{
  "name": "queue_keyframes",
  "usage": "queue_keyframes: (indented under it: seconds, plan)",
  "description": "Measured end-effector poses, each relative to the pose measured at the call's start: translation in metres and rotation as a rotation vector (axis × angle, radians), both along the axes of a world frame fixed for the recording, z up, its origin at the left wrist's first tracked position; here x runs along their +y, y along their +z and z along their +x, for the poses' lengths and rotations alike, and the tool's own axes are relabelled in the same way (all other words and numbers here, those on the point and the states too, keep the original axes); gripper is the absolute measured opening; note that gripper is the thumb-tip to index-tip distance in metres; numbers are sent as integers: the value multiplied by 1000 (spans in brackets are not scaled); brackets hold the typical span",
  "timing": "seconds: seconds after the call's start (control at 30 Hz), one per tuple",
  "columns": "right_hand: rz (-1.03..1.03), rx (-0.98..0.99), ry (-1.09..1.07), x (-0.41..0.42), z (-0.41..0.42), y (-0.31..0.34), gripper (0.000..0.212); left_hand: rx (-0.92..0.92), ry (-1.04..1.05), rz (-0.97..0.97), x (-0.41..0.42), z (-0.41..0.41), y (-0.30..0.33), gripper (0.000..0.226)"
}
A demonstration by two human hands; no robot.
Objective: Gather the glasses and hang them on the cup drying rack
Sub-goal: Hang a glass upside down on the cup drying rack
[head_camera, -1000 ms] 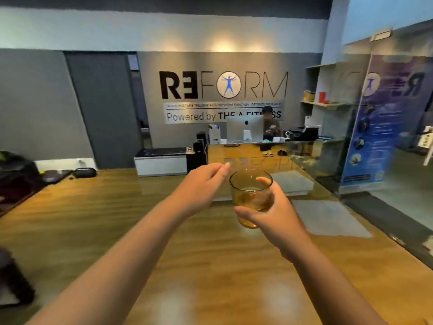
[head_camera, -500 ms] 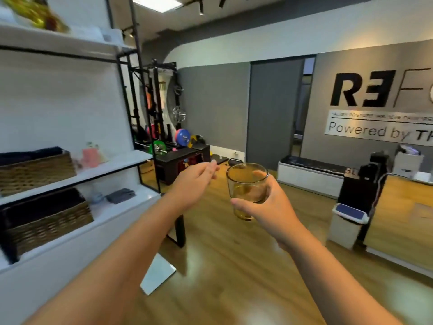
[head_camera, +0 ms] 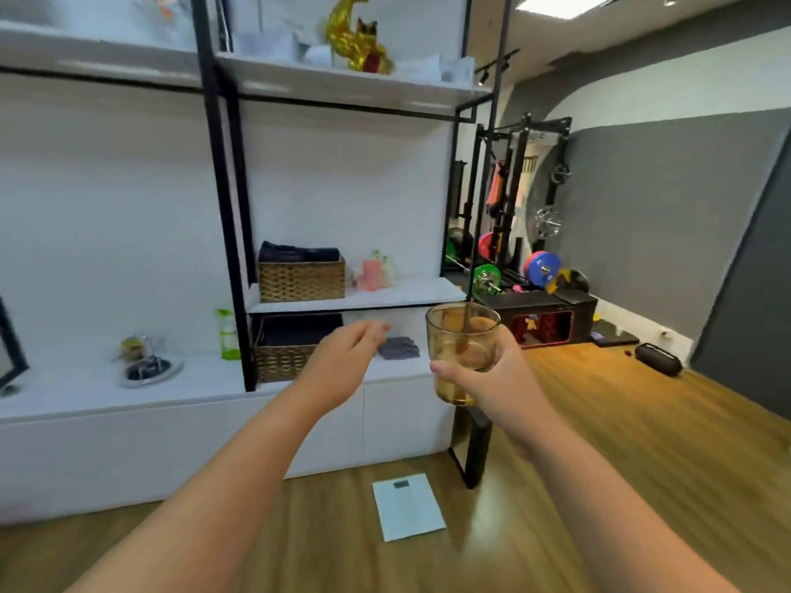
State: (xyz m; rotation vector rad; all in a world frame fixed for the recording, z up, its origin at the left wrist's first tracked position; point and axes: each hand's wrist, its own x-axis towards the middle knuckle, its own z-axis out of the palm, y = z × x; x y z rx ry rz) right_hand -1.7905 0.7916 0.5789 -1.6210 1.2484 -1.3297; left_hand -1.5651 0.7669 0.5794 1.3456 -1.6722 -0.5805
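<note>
Amber glass tumbler (head_camera: 463, 350): right hand (head_camera: 498, 378) gripping it upright, mid-air, fingers wrapping lower wall. Left hand (head_camera: 342, 365) reaching forward, loosely open, holding nothing. Likely rigid, smooth, slippery, breakable, light. Best hold: around body, not rim. Drying rack not showing.

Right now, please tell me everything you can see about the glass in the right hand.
The glass is a short, wide tumbler of clear amber-tinted material, with a round open rim and no handle. It is upright, mouth up, held in the air in front of the white shelf unit. The right hand wraps its lower half, thumb across the near side, fingers behind. Nothing else touches it; the left hand is apart, open. It looks empty, though the tint makes that hard to tell.
</note>
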Motion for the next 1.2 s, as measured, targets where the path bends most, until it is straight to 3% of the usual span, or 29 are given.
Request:
queue_keyframes:
  seconds: [0.33,0.53,0.63,0.77,1.2]
  plan:
    - [10,-57,167,-176,95,-6,70,43,91,11,-140,92,1,38]
    - [15,-90,207,-279,159,-7,69,2,157,-1,-230,160,-5,22]
    - [24,-79,255,-326,189,-11,77,-5,190,-11,-266,190,-9,26]
    - [27,-80,303,-386,235,-13,69,-17,232,-7,-308,237,-13,30]
    - [82,-27,717,-583,437,-24,70,-4,654,1,-427,399,-19,37]
